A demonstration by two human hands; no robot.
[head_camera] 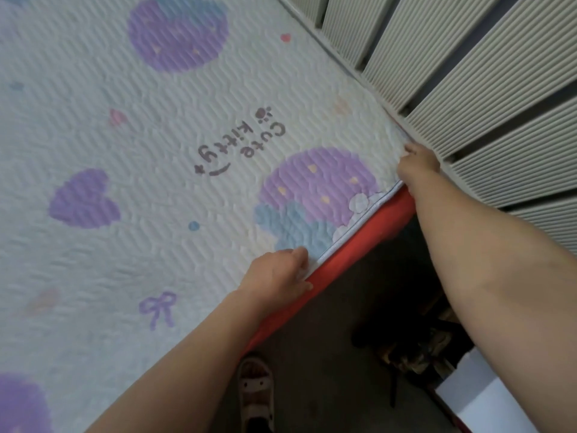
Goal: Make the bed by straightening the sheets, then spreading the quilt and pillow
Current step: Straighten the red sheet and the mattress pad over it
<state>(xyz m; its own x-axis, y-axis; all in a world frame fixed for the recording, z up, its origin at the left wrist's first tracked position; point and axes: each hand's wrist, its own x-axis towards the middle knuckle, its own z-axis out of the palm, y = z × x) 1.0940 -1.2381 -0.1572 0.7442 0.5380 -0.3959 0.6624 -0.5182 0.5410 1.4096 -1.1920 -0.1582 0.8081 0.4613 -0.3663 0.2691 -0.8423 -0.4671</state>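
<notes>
Sheet (pixel 156 182): quilted, pale, printed with purple hearts, lying flat across nearly the whole bed. We see few wrinkles, so we judge the straightening step close to done at this end.

Ribbed panel (pixel 468 89) stands along the far side, hard against the sheet's corner.

Mattress (pixel 359 245), red, shows as a strip below the sheet's hem. This suggests the edge is being lined up with it, not tucked under.

Left hand (pixel 278 273) sits on the near edge, fingers curled over the hem and one digit against the red side. It is a pinch, likely to keep tension along the border.

Right hand (pixel 418 164) reaches into the corner by the panel, fingers bent. Blur keeps us from saying whether cloth is between them.

Arms are spread apart, presumably to draw the hem straight between them.

Sandal (pixel 256 392) is on the floor below.
</notes>
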